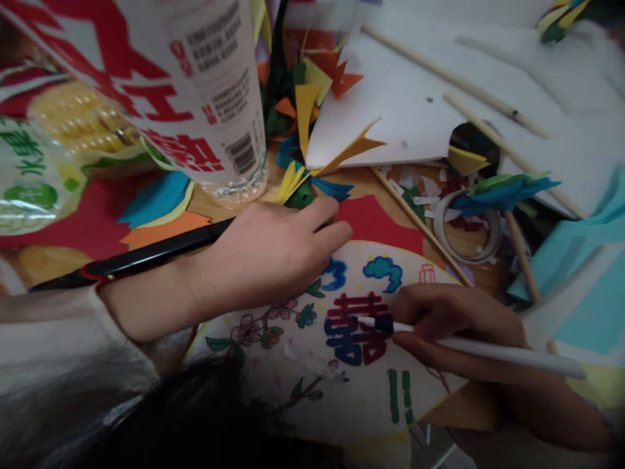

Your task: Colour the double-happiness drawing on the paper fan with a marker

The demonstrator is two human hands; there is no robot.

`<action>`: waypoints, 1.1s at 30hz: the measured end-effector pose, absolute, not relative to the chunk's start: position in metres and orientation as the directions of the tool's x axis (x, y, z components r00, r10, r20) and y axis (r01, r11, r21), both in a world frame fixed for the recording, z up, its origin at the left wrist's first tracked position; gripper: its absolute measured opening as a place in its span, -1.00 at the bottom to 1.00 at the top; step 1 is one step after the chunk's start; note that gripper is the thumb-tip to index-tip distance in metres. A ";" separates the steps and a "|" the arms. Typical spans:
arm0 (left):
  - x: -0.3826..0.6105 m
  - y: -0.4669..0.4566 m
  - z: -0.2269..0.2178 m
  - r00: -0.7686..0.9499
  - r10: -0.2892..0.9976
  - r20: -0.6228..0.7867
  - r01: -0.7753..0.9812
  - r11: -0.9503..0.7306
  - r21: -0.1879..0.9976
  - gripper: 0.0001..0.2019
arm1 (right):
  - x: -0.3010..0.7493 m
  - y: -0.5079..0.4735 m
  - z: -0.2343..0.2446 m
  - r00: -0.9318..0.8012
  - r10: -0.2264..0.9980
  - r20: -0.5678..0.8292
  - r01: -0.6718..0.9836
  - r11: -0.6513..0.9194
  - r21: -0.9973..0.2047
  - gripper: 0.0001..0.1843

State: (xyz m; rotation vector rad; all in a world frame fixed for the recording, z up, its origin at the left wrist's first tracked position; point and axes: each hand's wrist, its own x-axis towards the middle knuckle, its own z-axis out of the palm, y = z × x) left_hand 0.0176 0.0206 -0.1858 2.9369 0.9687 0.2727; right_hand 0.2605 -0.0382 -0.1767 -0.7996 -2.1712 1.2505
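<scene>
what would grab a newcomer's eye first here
Centre stage is the flower-painted paper, where the right hand holds a white marker to a red-and-blue character and the left hand lies at its top edge. A labelled bottle looms top left, with spiky coloured paper beside it.

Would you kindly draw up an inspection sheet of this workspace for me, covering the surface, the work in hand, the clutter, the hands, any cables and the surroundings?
Surface: wooden table, crowded with craft materials.
Job's things: white-barrelled pen, its dark tip on a red-and-blue painted character on a rounded painted card.
Clutter: glass bottle, cut coloured paper scraps, tape roll, wooden sticks, black pen under the left wrist, corn-printed plastic bag.
Grippers: bare hands; right hand grips the white pen; left hand rests on the card.
Cables: nothing seen.
Surroundings: dark hair along the lower edge.
</scene>
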 end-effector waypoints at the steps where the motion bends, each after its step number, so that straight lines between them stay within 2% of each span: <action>1: 0.018 0.021 -0.186 0.790 0.593 0.156 0.587 -0.805 0.088 -0.80 | 0.260 -0.038 -0.177 -0.698 0.703 0.132 0.235 0.400 -0.886 -0.75; 4: 0.018 0.021 -0.186 0.785 0.597 0.166 0.591 -0.802 0.088 -0.79 | 0.259 -0.037 -0.174 -0.735 0.672 0.088 0.250 0.390 -0.886 -0.76; 7: 0.018 0.021 -0.186 0.783 0.597 0.172 0.592 -0.801 0.087 -0.78 | 0.257 -0.037 -0.170 -0.689 0.723 0.050 0.328 0.372 -0.868 -0.77; 12: 0.018 0.022 -0.185 0.787 0.593 0.171 0.586 -0.805 0.093 -0.77 | 0.258 -0.037 -0.171 -0.702 0.705 0.098 0.239 0.363 -0.901 -0.75; 25: 0.018 0.021 -0.185 0.787 0.598 0.152 0.592 -0.801 0.086 -0.78 | 0.258 -0.038 -0.173 -0.695 0.715 0.080 0.244 0.338 -0.909 -0.73; 33: 0.019 0.021 -0.185 0.783 0.596 0.178 0.590 -0.802 0.088 -0.76 | 0.254 -0.048 -0.163 -0.562 0.826 -0.052 0.408 0.222 -0.886 -0.75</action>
